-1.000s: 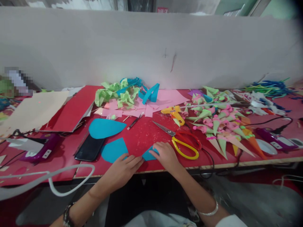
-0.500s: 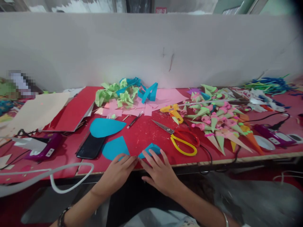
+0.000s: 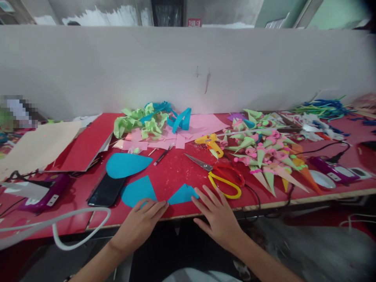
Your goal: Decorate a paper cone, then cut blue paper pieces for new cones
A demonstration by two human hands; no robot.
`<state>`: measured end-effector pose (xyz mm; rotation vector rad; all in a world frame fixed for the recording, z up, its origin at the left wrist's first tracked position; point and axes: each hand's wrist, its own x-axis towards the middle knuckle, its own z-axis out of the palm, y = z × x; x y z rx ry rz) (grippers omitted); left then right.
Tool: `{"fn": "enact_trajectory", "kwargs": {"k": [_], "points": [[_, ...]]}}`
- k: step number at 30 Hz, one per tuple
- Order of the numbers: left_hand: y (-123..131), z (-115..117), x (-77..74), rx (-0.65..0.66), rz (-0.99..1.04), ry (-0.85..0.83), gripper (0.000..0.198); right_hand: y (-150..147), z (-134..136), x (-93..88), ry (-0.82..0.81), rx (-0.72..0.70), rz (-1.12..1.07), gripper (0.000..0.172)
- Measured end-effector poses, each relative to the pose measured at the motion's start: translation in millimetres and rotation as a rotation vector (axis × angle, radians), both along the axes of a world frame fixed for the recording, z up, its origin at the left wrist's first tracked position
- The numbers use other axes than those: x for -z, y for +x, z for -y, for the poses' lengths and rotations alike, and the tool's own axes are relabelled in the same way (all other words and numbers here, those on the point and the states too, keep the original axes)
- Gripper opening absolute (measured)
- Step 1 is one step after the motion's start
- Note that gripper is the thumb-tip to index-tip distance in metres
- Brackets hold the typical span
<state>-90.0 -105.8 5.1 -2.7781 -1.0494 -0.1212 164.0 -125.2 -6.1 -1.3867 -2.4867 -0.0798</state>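
A blue paper piece (image 3: pixel 183 194) with a pointed left end lies at the table's front edge. My left hand (image 3: pixel 139 219) is closed at that pointed tip, its fingertips together on it and the thumb out of sight. Spread fingers of my right hand (image 3: pixel 219 219) touch or hover over the paper's right end; the hand is open. Beside my left hand lies another blue paper piece (image 3: pixel 138 192), partly under its fingers. A third, teardrop-shaped blue paper (image 3: pixel 126 165) overlaps a black phone (image 3: pixel 105 190). Scissors (image 3: pixel 225 186) with red and yellow handles lie right of centre.
A yellow glue gun (image 3: pixel 210 143) sits behind the scissors. Small paper cones (image 3: pixel 264 156) are heaped at the right. Green crumpled paper (image 3: pixel 129 123) and pink sheets (image 3: pixel 205 127) lie at the back. A white cable (image 3: pixel 79 213) loops over the left front edge, near a purple power block (image 3: pixel 54 192).
My right hand has moved right, away from my left hand, and the blue paper between them now shows more of its surface. The camera view has shifted slightly.
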Motion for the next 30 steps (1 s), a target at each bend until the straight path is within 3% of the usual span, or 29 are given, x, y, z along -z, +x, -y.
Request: {"fn": "enact_trajectory", "kwargs": {"k": [8,13,17,21,25,30], "points": [[-9,-2,-6.3,0.055,0.141,0.065,0.038,5,0,2.5,-0.098,0.002,-0.017,0.039],[-6,1,-4.4,-0.036,0.258,0.026,0.036,5,-4,-4.9,-0.146,-0.016,-0.041,0.041],[-1,-1,-5.7,-0.064,0.217,-0.046,0.029,0,-23,-19.7,-0.194,-0.082,-0.070,0.037],[5,-5,-12.8,-0.089,0.176,-0.092,0.024,-13,-47,-32.4,-0.241,-0.251,-0.080,0.049],[11,-7,-20.4,-0.112,0.181,-0.100,0.018,-24,-59,-39.0,-0.316,-0.284,-0.066,0.043],[15,-15,-22.9,-0.137,0.150,-0.109,0.018,-27,-59,-44.8,-0.263,-0.327,0.050,0.029]]}}
